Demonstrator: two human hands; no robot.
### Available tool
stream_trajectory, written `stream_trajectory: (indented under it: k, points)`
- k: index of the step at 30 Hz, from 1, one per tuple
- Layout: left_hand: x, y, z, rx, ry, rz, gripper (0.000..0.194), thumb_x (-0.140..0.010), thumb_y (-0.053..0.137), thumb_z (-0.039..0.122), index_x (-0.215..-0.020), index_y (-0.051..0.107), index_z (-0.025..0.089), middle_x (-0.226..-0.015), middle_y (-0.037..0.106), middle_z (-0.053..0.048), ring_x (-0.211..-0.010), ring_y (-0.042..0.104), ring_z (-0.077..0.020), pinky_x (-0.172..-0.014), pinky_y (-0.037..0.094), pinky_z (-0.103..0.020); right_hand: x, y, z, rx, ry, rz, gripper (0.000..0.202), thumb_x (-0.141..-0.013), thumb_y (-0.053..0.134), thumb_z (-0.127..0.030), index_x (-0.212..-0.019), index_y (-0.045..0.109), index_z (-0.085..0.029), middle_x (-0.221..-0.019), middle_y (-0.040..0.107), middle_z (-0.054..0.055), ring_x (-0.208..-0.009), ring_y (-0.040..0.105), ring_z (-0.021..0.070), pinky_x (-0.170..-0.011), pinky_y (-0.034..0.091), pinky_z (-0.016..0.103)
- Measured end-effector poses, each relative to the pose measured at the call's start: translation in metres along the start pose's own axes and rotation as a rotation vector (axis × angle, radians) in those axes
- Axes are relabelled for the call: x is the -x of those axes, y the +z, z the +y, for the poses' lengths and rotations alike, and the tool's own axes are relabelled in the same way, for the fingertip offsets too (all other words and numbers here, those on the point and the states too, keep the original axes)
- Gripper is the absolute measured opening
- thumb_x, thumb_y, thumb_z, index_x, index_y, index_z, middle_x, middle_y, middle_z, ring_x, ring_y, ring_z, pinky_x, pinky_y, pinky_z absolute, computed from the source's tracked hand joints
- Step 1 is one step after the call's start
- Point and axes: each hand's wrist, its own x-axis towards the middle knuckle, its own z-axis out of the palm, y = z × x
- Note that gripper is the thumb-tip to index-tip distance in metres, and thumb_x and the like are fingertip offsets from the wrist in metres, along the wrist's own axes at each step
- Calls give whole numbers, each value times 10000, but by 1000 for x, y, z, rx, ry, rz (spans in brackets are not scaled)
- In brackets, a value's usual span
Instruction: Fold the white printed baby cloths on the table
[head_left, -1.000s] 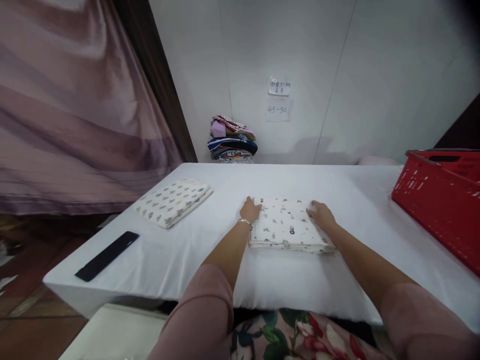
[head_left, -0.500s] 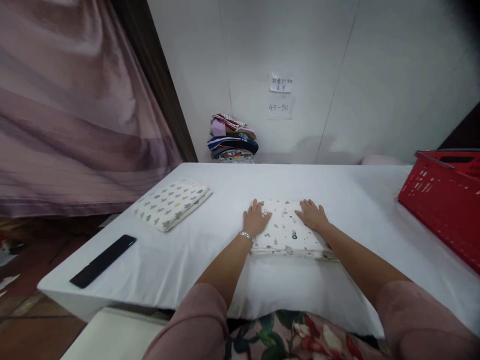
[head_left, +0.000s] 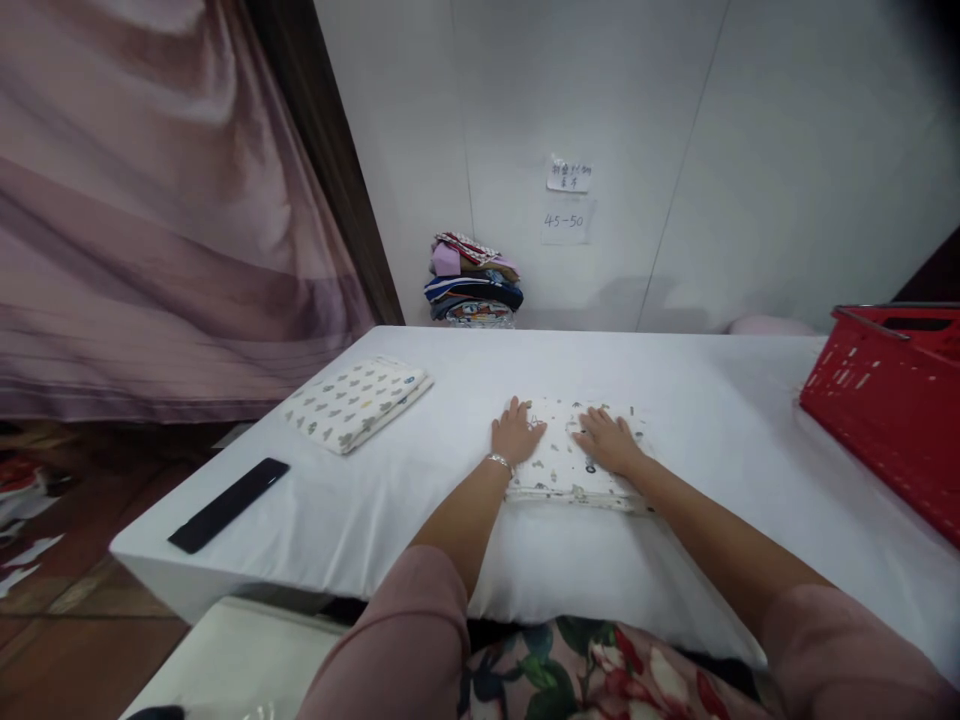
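A folded white cloth [head_left: 559,470] with small printed figures lies flat on the white-covered table in front of me. My left hand [head_left: 517,435] rests on its left edge, fingers spread. Palm down, my right hand [head_left: 606,440] presses on the upper right part of the same cloth, its fingers also apart. Part of the print is hidden under both hands. Another folded white cloth [head_left: 360,400], with a grey-green cloud-like or cactus-like pattern, lies farther left.
A long black flat object [head_left: 229,505] lies near the left edge of the white table [head_left: 360,530]. On the right stands a red plastic basket [head_left: 885,420]. Folded fabrics [head_left: 476,285] are stacked by the wall, under paper notes [head_left: 568,220]. A pink curtain [head_left: 150,200] hangs left.
My right hand has slid left across the folded cloth, toward its middle. My left hand stays on the left edge. The whole view has shifted slightly.
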Motion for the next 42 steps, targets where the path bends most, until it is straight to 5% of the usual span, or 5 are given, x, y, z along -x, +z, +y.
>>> stream_trajectory:
  k: [9,17,25,30,42]
  points:
    - [3,-16,9,-36,14,28,633,-852,345,566,-1404,285,261,-1537,97,-58,-1384,174,-280,-1085,193,-523,85,-2,14,-105,-31,107,539,-927,247,-505,-1353,407,-215,-1471,307,99,-1368,208,264,-1077,157,543]
    - [84,-12,2,-111,383,101,545,-899,313,537,-1348,407,244,-1493,268,-56,-1388,172,-248,-1119,119,-501,146,21,56,-167,-166,274,534,-918,361,-450,-1370,401,-169,-1455,331,109,-1368,214,239,-1083,279,459]
    - [116,-10,-22,-154,510,95,588,-867,415,535,-1363,387,220,-1465,327,-79,-1378,202,-247,-1118,140,-491,147,25,70,-87,-279,336,489,-884,410,-276,-1368,396,-208,-1426,387,96,-1335,299,252,-1047,336,493]
    - [124,-18,-31,-207,603,125,489,-866,480,360,-1338,419,247,-1430,385,-72,-1326,309,-228,-1121,149,-465,147,22,77,19,-322,382,489,-850,345,-108,-1321,453,-178,-1379,446,117,-1293,361,256,-1029,343,495]
    - [122,-24,-12,-248,609,136,454,-765,452,65,-1179,545,228,-1102,586,-68,-1060,498,-210,-1051,281,-424,132,2,61,178,-365,291,477,-842,296,-49,-1266,485,-157,-1171,582,128,-1063,521,250,-957,371,468]
